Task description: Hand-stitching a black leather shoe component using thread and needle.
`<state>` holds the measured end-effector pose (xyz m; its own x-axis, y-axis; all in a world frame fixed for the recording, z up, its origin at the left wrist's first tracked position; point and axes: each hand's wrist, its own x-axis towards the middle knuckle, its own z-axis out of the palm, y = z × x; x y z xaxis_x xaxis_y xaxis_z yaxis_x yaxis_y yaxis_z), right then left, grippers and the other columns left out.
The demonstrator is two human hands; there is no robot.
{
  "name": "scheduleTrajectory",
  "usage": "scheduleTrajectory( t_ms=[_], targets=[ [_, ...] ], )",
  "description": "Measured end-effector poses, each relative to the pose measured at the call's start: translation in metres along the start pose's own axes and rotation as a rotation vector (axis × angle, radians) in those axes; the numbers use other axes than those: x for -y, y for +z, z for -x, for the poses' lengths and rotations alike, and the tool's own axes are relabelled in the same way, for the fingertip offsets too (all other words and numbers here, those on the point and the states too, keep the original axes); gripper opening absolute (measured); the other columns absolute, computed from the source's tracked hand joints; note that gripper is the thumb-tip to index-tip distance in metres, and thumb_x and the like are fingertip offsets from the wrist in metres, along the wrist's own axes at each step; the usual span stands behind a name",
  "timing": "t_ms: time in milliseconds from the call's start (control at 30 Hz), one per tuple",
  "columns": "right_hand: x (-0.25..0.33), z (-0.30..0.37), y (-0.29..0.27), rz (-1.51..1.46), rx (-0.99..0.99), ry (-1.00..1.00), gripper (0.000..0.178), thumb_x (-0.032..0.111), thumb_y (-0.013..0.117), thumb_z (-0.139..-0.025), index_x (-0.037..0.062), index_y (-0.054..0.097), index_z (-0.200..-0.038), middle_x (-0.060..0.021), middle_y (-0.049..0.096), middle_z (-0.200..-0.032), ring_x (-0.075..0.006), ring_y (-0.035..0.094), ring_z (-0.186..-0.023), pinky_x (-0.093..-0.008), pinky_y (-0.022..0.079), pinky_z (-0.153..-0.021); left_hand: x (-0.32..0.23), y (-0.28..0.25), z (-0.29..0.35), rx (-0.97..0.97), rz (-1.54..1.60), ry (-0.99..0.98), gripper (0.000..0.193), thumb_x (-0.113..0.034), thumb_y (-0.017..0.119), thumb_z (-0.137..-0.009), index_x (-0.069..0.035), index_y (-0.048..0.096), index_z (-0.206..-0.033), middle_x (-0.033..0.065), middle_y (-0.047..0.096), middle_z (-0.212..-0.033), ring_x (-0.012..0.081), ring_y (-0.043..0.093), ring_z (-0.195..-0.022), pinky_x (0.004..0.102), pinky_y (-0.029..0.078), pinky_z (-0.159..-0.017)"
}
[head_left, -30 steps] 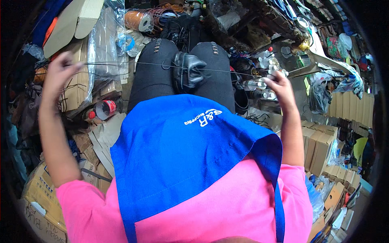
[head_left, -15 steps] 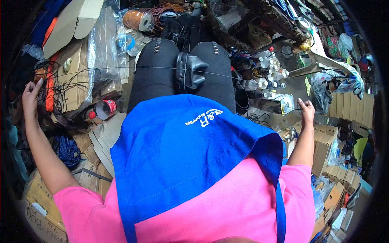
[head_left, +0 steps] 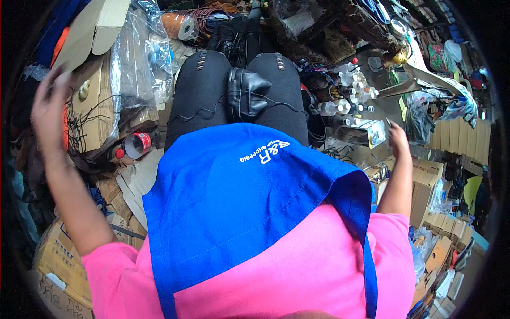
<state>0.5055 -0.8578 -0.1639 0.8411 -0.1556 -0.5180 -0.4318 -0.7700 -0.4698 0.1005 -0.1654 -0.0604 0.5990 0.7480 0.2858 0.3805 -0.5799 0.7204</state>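
A black leather piece (head_left: 248,93) with a seam and a puckered opening is held upright between my knees; whether it is a shoe I cannot tell. Dark thread (head_left: 199,114) comes out of both its sides and lies slack across my thighs. My left hand (head_left: 49,109) is raised at the far left beside the cardboard, smeared by motion, its fingers looking spread with nothing visible in them. Out to the right, my right hand (head_left: 398,141) is closed in a pinch near a clear container. A thin pale tip shows at its fingers, too small to name.
Plastic bottles (head_left: 350,93) crowd the floor right of my knees. Left of me are cardboard sheets (head_left: 95,101), tangled black cord (head_left: 79,125) and a red-labelled bottle (head_left: 137,144). An orange spool (head_left: 178,26) lies ahead. Cardboard boxes (head_left: 427,183) stand at my right.
The thread, stretched taut between my hands before, has dropped slack onto my thighs. My left hand has moved up and its fingers have spread. My right hand has shifted slightly and its wrist has turned.
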Motion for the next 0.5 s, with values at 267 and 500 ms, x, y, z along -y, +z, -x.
scheduleTrajectory(
  t_ms=[267,500],
  targets=[
    [0.146,0.135,0.148,0.384,0.118,-1.094,0.023,0.005,0.064,-0.081,0.0122,0.071,-0.102,-0.0127,0.063,-0.088,-0.0284,0.063,-0.085,-0.0357,0.049,-0.078,-0.097,0.211,0.025,0.957,-0.028,0.702,0.049,-0.019,0.072,-0.077,-0.011,0.06,-0.124,0.0123,0.057,-0.128,0.0307,0.055,-0.117,0.0393,0.044,-0.099],
    [0.119,0.092,0.063,0.577,0.196,-0.488,0.045,0.012,0.063,-0.087,0.0172,0.056,-0.131,-0.0122,0.067,-0.087,-0.021,0.063,-0.075,-0.0336,0.048,-0.071,-0.097,0.259,0.012,1.205,-0.09,0.621,0.051,-0.017,0.075,-0.071,-0.007,0.061,-0.12,0.0137,0.062,-0.12,0.0313,0.056,-0.115,0.0393,0.043,-0.099]
  ],
)
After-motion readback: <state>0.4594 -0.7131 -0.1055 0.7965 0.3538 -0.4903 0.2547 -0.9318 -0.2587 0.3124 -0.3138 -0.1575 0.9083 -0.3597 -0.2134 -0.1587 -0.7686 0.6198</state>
